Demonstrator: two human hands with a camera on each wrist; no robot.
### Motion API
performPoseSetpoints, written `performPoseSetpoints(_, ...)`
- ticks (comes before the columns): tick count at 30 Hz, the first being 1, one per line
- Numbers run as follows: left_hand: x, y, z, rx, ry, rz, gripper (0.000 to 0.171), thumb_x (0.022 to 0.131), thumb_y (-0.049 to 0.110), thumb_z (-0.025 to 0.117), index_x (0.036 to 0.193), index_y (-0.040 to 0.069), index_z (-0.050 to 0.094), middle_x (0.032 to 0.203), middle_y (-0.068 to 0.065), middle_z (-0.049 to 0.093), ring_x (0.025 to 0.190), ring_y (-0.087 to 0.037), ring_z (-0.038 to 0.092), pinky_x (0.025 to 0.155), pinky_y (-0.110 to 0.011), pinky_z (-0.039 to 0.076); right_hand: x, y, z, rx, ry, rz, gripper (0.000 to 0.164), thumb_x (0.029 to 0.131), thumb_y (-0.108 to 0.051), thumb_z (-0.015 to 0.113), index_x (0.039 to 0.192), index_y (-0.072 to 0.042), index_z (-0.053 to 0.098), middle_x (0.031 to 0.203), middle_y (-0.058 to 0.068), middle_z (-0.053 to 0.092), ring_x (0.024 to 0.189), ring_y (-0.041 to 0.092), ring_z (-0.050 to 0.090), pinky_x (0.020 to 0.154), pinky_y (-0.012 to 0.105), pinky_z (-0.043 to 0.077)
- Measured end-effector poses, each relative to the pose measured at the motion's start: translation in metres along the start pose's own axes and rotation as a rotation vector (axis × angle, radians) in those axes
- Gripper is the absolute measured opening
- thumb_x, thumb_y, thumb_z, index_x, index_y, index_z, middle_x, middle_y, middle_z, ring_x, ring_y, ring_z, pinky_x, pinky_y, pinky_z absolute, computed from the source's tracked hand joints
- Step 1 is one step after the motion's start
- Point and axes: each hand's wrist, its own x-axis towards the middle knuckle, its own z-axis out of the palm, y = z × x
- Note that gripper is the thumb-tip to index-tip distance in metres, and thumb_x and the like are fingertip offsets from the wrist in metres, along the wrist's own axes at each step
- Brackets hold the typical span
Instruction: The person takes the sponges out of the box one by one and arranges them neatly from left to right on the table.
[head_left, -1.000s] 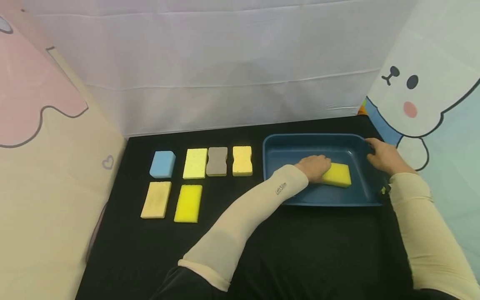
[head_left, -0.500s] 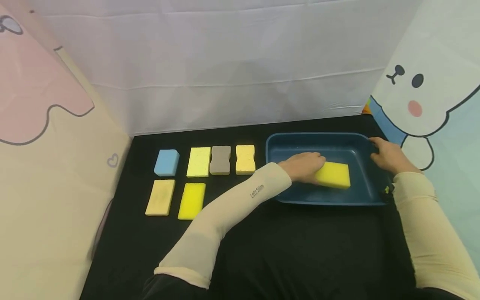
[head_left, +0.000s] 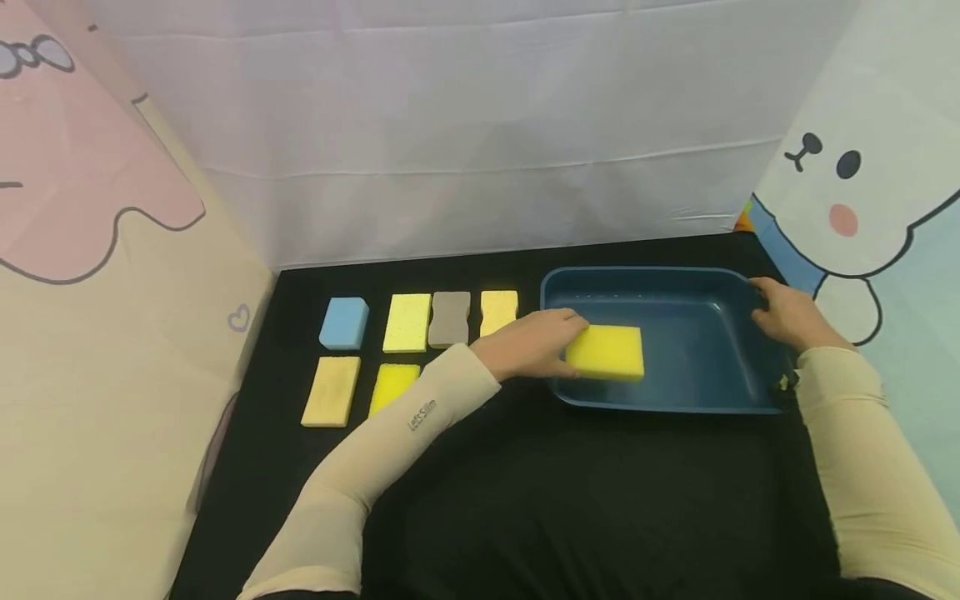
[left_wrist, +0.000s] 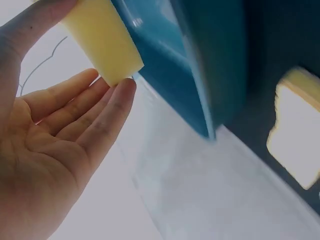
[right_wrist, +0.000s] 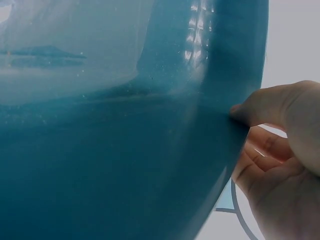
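A yellow sponge (head_left: 606, 352) is pinched between the thumb and fingers of my left hand (head_left: 534, 343), over the left part of a blue tray (head_left: 697, 400). The left wrist view shows the same sponge (left_wrist: 102, 42) held by its edges, close to the tray's wall (left_wrist: 200, 75). My right hand (head_left: 798, 317) grips the tray's right rim. In the right wrist view the thumb of that hand (right_wrist: 285, 150) lies inside the rim and the fingers are outside.
Left of the tray, sponges lie on the black cloth (head_left: 600, 500): blue (head_left: 343, 323), pale yellow (head_left: 407, 323), grey (head_left: 450, 320), a waisted one (head_left: 498, 310), beige (head_left: 331, 392) and bright yellow (head_left: 393, 385), partly behind the left arm. Printed fabric walls (head_left: 487, 117) stand around.
My left hand has moved left across the tray, carrying the yellow sponge from its middle to its left side. The right hand keeps its grip on the rim. The head view has shifted slightly.
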Motion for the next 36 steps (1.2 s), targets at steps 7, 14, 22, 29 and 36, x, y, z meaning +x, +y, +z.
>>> performPoseSetpoints(7,-0.049,-0.020,-0.002,-0.010,0.031,-0.070,0.068,0.086,0.038,0.079,0.139,0.006,0.052,0.130,-0.004,0.056,0.108,-0.013,0.054,0.095,-0.023,0.044,0.001,-0.002,0.000,0.004,-0.016,0.008,0.054,0.090,0.001,0.051,0.136,0.020,0.032,0.121,0.050,0.044,0.108,0.065,0.045,0.091,0.071,0.036)
performPoseSetpoints(14,-0.097,-0.036,-0.001,-0.047,0.060,-0.183,0.068,0.085,0.033,0.082,0.139,0.005,0.051,0.133,-0.006,0.056,0.111,-0.017,0.054,0.099,-0.028,0.044,-0.001,-0.001,0.001,0.010,-0.026,0.024,0.054,0.089,0.001,0.050,0.137,0.020,0.031,0.123,0.051,0.042,0.109,0.065,0.045,0.091,0.071,0.037)
performPoseSetpoints(22,-0.131,-0.045,0.005,-0.047,0.056,-0.320,0.072,0.082,0.035,0.084,0.139,0.004,0.052,0.131,-0.007,0.058,0.109,-0.019,0.056,0.098,-0.032,0.047,-0.001,0.004,0.001,-0.006,-0.026,0.017,0.054,0.089,0.002,0.052,0.135,0.020,0.031,0.120,0.050,0.043,0.107,0.065,0.046,0.089,0.071,0.037)
performPoseSetpoints(29,-0.141,-0.037,0.019,0.031,0.136,-0.400,0.062,0.080,0.041,0.084,0.121,0.002,0.058,0.098,-0.004,0.055,0.081,-0.017,0.052,0.074,-0.030,0.048,-0.001,0.002,0.000,0.000,-0.019,0.011,0.053,0.089,0.002,0.052,0.135,0.020,0.030,0.120,0.051,0.043,0.107,0.066,0.045,0.090,0.071,0.037)
performPoseSetpoints(36,-0.146,-0.022,0.035,0.100,0.254,-0.556,0.068,0.081,0.046,0.080,0.118,-0.006,0.055,0.096,-0.012,0.057,0.079,-0.022,0.054,0.070,-0.034,0.052,0.000,0.000,0.000,-0.001,-0.005,-0.009,0.053,0.088,0.002,0.052,0.134,0.021,0.031,0.118,0.051,0.044,0.104,0.066,0.046,0.088,0.071,0.037)
